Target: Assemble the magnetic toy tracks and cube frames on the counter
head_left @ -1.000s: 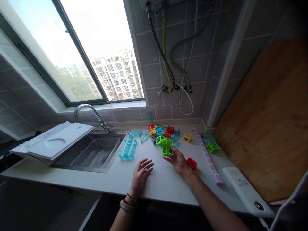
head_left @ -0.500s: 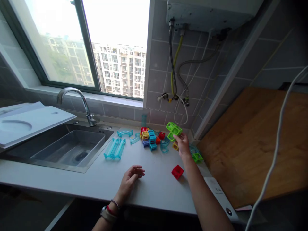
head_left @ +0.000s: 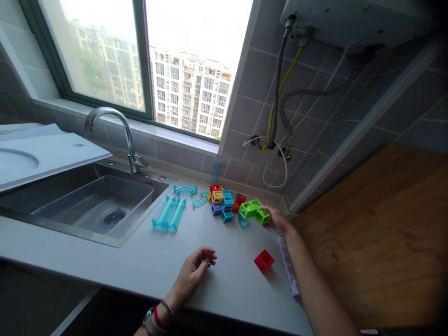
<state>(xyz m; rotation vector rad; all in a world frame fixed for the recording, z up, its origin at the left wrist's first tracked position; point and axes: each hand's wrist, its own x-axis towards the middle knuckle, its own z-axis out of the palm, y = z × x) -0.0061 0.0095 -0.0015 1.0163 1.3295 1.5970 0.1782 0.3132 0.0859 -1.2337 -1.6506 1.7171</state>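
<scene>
My right hand [head_left: 279,222] is closed on a joined piece of bright green cube blocks [head_left: 251,209], held over the right part of the counter. Partly behind it lies a clear blue curved track piece [head_left: 244,221]. Left of the green piece stands a cluster of cube blocks, with a yellow block [head_left: 217,197], a blue block [head_left: 227,200] and a purple block [head_left: 216,209]. My left hand [head_left: 196,270] rests near the counter's front, fingers loosely curved and apart, with nothing in it. A single red cube block [head_left: 264,261] lies between my two forearms.
Straight clear blue track pieces [head_left: 169,213] and a curved one [head_left: 185,189] lie beside the sink [head_left: 122,240]. A faucet [head_left: 129,140] rises behind it. A white panel [head_left: 63,154] covers the sink's left part. At right are a purple strip [head_left: 288,268] and a wooden board [head_left: 378,224].
My right hand has brought the green blocks lower and turned them, nearer the cluster. My left hand stays nearly in place. The whole view has tilted and shifted.
</scene>
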